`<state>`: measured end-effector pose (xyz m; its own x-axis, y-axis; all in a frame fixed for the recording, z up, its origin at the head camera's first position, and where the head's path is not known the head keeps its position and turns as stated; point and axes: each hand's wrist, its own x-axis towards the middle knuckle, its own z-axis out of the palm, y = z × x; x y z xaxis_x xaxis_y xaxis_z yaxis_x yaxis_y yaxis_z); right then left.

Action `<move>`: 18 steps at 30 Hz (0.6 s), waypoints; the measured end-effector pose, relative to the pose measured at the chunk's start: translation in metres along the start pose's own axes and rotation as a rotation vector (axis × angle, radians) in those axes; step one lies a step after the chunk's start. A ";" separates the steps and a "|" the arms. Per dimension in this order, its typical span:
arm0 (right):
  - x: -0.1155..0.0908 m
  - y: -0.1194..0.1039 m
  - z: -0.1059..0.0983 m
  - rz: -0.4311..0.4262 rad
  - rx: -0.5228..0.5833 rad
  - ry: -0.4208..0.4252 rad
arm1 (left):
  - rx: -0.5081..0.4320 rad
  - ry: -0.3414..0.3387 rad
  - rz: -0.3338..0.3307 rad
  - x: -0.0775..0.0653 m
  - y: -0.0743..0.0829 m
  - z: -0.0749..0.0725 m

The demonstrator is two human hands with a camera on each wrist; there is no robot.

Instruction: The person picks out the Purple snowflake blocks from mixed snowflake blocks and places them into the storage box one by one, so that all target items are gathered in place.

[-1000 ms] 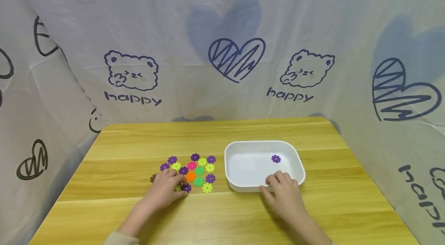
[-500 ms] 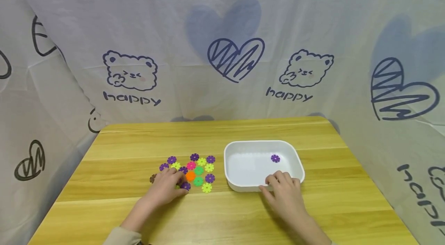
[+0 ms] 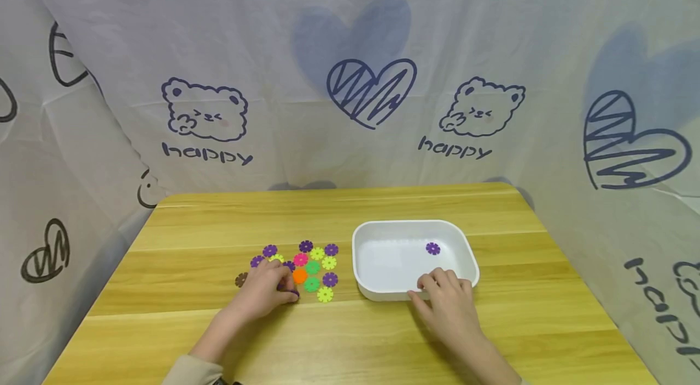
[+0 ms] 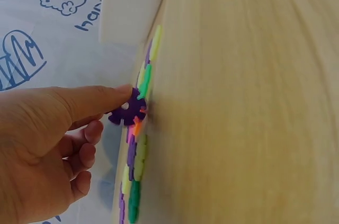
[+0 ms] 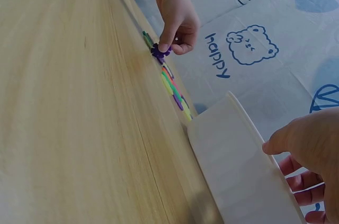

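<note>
My left hand (image 3: pixel 261 291) pinches a purple snowflake disc (image 4: pixel 128 116) between thumb and forefinger. In the left wrist view the disc stands on edge, with its notched rim and centre hole showing. Around that hand lie loose snowflake discs, among them an orange one (image 3: pixel 299 276), a pink one (image 3: pixel 301 259) and a green one (image 3: pixel 312 284). My right hand (image 3: pixel 451 309) holds the near rim of a white plastic tub (image 5: pixel 233 160), thumb outside and fingers over the edge. Inside the tub lies one purple disc (image 3: pixel 433 248). Some discs are hidden beneath the left hand.
The wooden table (image 3: pixel 350 342) carries the tub on the right and the disc cluster left of centre. A brown disc (image 3: pixel 241 280) sits at the cluster's left edge. A printed white curtain (image 3: pixel 306 130) hangs behind and at both sides.
The purple disc by my left thumb lay flat earlier; now it is pinched and tilted up on edge. My right hand has stayed on the tub's rim.
</note>
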<state>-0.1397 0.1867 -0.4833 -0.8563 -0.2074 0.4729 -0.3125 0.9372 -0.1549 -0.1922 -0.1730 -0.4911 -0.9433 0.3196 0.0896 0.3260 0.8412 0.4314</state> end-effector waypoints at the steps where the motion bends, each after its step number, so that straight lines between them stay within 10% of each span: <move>1: 0.000 0.000 0.000 0.001 0.000 -0.003 | -0.002 -0.004 0.009 -0.001 0.001 -0.001; 18: 0.001 -0.001 -0.001 0.016 0.000 -0.021 | 0.063 0.062 0.174 0.021 0.044 -0.037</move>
<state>-0.1400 0.1859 -0.4822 -0.8695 -0.1980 0.4525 -0.2986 0.9405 -0.1621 -0.1997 -0.1458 -0.4375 -0.8736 0.4369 0.2145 0.4863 0.8017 0.3475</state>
